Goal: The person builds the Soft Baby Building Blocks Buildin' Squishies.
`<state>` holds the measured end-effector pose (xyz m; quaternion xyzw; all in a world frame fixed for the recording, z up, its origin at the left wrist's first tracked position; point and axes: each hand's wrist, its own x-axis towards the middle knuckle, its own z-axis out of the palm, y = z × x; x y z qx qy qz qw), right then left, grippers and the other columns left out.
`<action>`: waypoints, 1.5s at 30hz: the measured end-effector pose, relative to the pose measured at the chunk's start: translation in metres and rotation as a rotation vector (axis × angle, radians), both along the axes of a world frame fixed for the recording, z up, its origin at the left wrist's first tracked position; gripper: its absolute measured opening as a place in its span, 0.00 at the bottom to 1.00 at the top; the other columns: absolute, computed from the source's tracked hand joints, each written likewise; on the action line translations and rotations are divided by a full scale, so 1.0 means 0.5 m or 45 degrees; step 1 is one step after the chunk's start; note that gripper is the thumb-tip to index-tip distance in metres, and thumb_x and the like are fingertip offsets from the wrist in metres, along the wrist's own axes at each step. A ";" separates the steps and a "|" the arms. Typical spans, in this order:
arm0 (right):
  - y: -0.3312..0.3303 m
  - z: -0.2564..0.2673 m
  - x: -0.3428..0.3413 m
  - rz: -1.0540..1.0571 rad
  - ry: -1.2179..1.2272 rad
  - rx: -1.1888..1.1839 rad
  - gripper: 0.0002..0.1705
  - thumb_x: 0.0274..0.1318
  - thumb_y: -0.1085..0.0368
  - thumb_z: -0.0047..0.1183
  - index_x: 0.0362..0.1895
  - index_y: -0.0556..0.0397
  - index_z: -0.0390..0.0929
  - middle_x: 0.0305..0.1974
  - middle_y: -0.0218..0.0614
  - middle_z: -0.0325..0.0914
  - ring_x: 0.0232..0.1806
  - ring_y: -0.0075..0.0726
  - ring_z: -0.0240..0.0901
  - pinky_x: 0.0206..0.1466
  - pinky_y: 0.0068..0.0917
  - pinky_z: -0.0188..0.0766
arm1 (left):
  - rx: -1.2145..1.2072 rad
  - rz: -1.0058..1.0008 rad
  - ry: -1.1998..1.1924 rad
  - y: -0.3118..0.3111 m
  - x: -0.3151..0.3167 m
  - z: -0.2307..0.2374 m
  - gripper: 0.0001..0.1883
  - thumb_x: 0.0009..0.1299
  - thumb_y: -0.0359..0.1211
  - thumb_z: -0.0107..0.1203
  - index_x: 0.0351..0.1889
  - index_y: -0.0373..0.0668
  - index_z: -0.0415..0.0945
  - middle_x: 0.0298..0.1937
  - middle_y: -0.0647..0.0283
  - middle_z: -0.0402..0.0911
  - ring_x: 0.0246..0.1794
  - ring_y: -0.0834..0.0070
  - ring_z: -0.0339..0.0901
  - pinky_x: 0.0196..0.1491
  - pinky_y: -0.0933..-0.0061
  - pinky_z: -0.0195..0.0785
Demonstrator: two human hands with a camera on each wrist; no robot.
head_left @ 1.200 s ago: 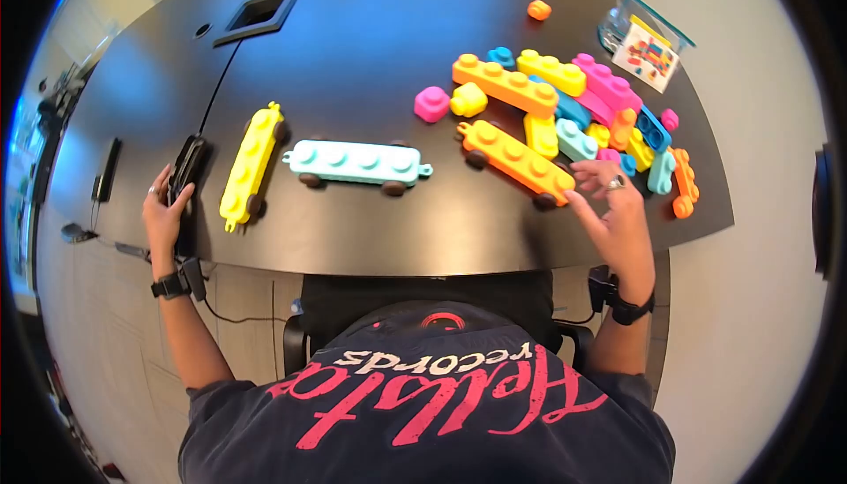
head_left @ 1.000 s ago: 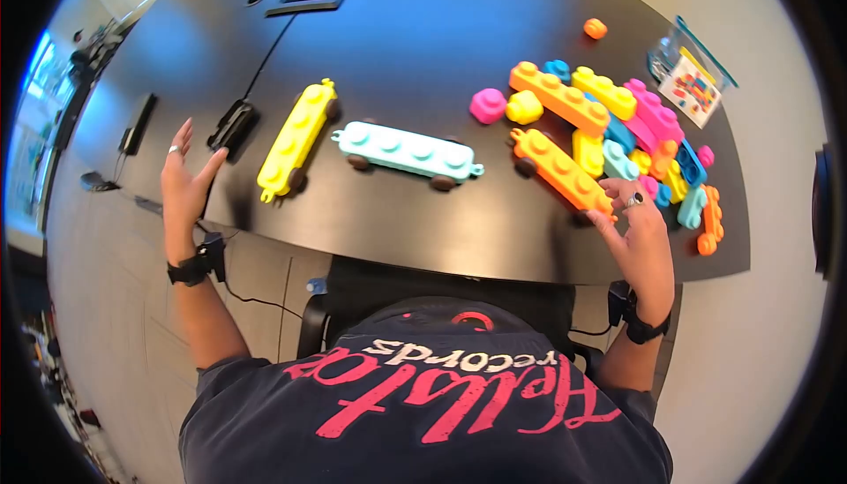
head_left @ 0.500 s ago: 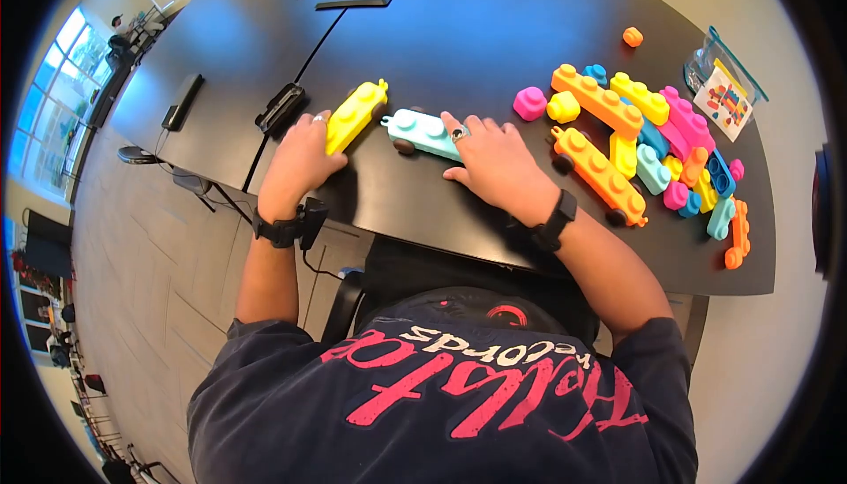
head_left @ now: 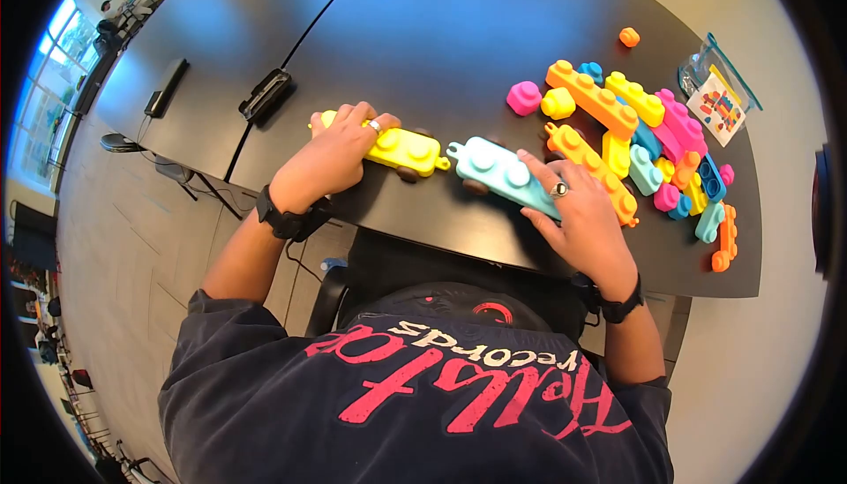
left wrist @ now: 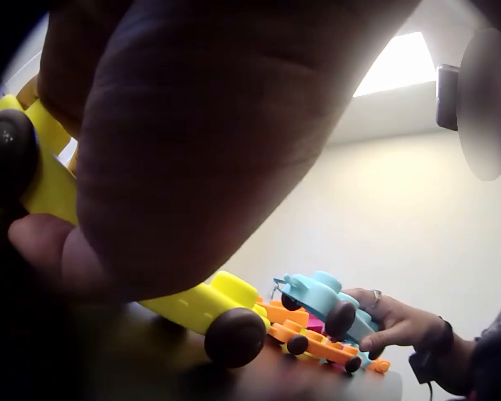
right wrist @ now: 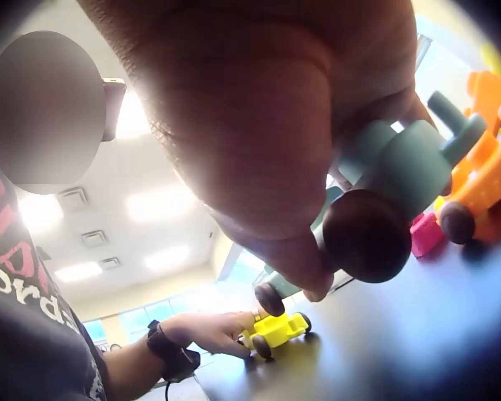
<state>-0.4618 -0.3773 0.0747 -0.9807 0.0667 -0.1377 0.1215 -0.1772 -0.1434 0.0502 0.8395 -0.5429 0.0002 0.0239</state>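
Note:
My left hand (head_left: pixel 326 162) grips a yellow toy train car (head_left: pixel 404 149) with round studs and dark wheels, fingers over its top and thumb at its side. My right hand (head_left: pixel 584 219) holds the near end of a light blue train car (head_left: pixel 494 166). In the left wrist view this light blue car (left wrist: pixel 316 296) is tilted, its far end raised. The two cars point toward each other, the yellow coupling loop close beside the light blue one. In the right wrist view, the yellow car (right wrist: pixel 277 331) stands on the table beyond the light blue car (right wrist: pixel 401 171).
An orange train car (head_left: pixel 578 156) stands just beyond my right hand. Behind it lie several coloured blocks, including a long orange block (head_left: pixel 593 96) and a pink block (head_left: pixel 524 98). A clear bag (head_left: pixel 706 60) with a picture card is farther right; a black device (head_left: pixel 265 96) lies left.
My right hand has left the orange car and taken the light blue one, turning its end toward me. My left hand has gripped the yellow car and swung it crosswise, facing the blue.

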 end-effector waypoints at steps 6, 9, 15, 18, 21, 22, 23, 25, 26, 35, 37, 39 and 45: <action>-0.012 -0.024 -0.010 0.039 0.112 0.031 0.43 0.60 0.58 0.69 0.79 0.37 0.70 0.51 0.41 0.77 0.54 0.51 0.76 0.58 0.45 0.73 | -0.039 0.000 0.020 -0.036 -0.035 0.003 0.39 0.57 0.13 0.52 0.69 0.54 0.73 0.58 0.60 0.72 0.67 0.55 0.71 0.69 0.37 0.58; -0.014 -0.027 -0.018 0.023 0.036 -0.077 0.43 0.61 0.57 0.68 0.80 0.33 0.69 0.50 0.40 0.75 0.54 0.47 0.76 0.56 0.45 0.73 | 0.015 0.053 0.069 -0.042 -0.039 0.007 0.40 0.56 0.12 0.53 0.68 0.54 0.74 0.58 0.60 0.72 0.67 0.56 0.71 0.70 0.36 0.57; 0.002 -0.020 -0.021 -0.118 0.318 0.060 0.43 0.61 0.57 0.68 0.80 0.32 0.69 0.53 0.42 0.76 0.58 0.51 0.74 0.63 0.45 0.72 | 0.022 0.004 0.087 -0.041 -0.050 0.012 0.39 0.57 0.21 0.56 0.72 0.51 0.72 0.64 0.59 0.72 0.72 0.54 0.69 0.72 0.29 0.53; 0.000 -0.024 -0.029 -0.143 0.224 -0.102 0.42 0.62 0.55 0.67 0.80 0.37 0.69 0.56 0.42 0.76 0.59 0.52 0.75 0.62 0.48 0.72 | -0.185 -0.018 -0.120 -0.048 -0.083 0.016 0.41 0.59 0.30 0.57 0.77 0.52 0.69 0.72 0.57 0.70 0.78 0.51 0.64 0.75 0.23 0.46; -0.060 0.004 -0.030 -0.343 -0.156 -0.016 0.35 0.63 0.51 0.68 0.68 0.55 0.77 0.58 0.44 0.78 0.63 0.54 0.74 0.59 0.48 0.74 | -0.290 -0.236 -0.025 -0.089 -0.132 0.027 0.40 0.67 0.44 0.59 0.81 0.56 0.65 0.78 0.56 0.66 0.82 0.51 0.59 0.76 0.19 0.41; -0.094 -0.005 -0.035 -0.465 -0.136 -0.046 0.32 0.62 0.50 0.69 0.62 0.58 0.79 0.57 0.43 0.79 0.63 0.54 0.73 0.60 0.47 0.74 | -0.340 -0.370 0.000 -0.106 -0.150 0.018 0.39 0.69 0.50 0.61 0.80 0.58 0.67 0.75 0.57 0.69 0.80 0.52 0.62 0.76 0.21 0.43; -0.126 -0.027 -0.053 -0.468 -0.085 -0.165 0.31 0.60 0.51 0.70 0.60 0.58 0.79 0.57 0.42 0.79 0.63 0.53 0.73 0.60 0.47 0.74 | -0.391 -0.504 0.023 -0.116 -0.158 0.011 0.38 0.72 0.56 0.62 0.79 0.59 0.68 0.72 0.58 0.72 0.78 0.53 0.65 0.76 0.22 0.46; -0.148 -0.037 -0.063 -0.478 -0.034 -0.292 0.31 0.59 0.52 0.71 0.58 0.58 0.80 0.57 0.41 0.79 0.62 0.52 0.73 0.60 0.47 0.75 | -0.293 -0.503 0.041 -0.128 -0.149 -0.011 0.39 0.71 0.61 0.61 0.78 0.61 0.70 0.69 0.59 0.75 0.75 0.55 0.68 0.75 0.26 0.48; -0.146 -0.034 -0.060 -0.436 0.019 -0.302 0.31 0.57 0.54 0.72 0.58 0.58 0.80 0.57 0.40 0.79 0.62 0.51 0.73 0.60 0.47 0.74 | -0.186 -0.499 0.058 -0.132 -0.144 -0.018 0.40 0.71 0.66 0.60 0.77 0.62 0.71 0.66 0.61 0.78 0.72 0.56 0.71 0.75 0.29 0.51; -0.138 -0.037 -0.082 -0.410 -0.072 -0.303 0.38 0.51 0.63 0.72 0.68 0.44 0.76 0.53 0.37 0.78 0.60 0.51 0.71 0.63 0.48 0.67 | -0.267 -0.516 0.160 -0.095 -0.100 0.013 0.32 0.71 0.53 0.66 0.73 0.62 0.76 0.60 0.62 0.81 0.63 0.58 0.74 0.73 0.48 0.55; -0.128 -0.002 -0.115 -0.369 -0.079 -0.279 0.39 0.51 0.64 0.72 0.70 0.41 0.75 0.53 0.38 0.78 0.59 0.51 0.71 0.64 0.49 0.67 | -0.240 -0.502 0.161 -0.086 -0.089 0.024 0.32 0.71 0.53 0.67 0.73 0.62 0.77 0.60 0.62 0.81 0.63 0.58 0.73 0.72 0.49 0.55; -0.123 0.026 -0.159 -0.290 -0.060 -0.263 0.43 0.52 0.68 0.70 0.75 0.35 0.75 0.54 0.38 0.77 0.59 0.50 0.72 0.67 0.48 0.66 | -0.206 -0.483 0.168 -0.079 -0.079 0.028 0.32 0.71 0.52 0.67 0.73 0.61 0.77 0.60 0.62 0.81 0.63 0.58 0.72 0.71 0.50 0.55; -0.097 0.040 -0.231 -0.261 0.233 0.125 0.44 0.50 0.71 0.69 0.74 0.31 0.77 0.58 0.37 0.76 0.58 0.48 0.74 0.68 0.42 0.66 | -0.225 -0.505 0.174 -0.080 -0.078 0.027 0.33 0.71 0.52 0.65 0.74 0.61 0.77 0.60 0.61 0.81 0.63 0.58 0.72 0.70 0.51 0.55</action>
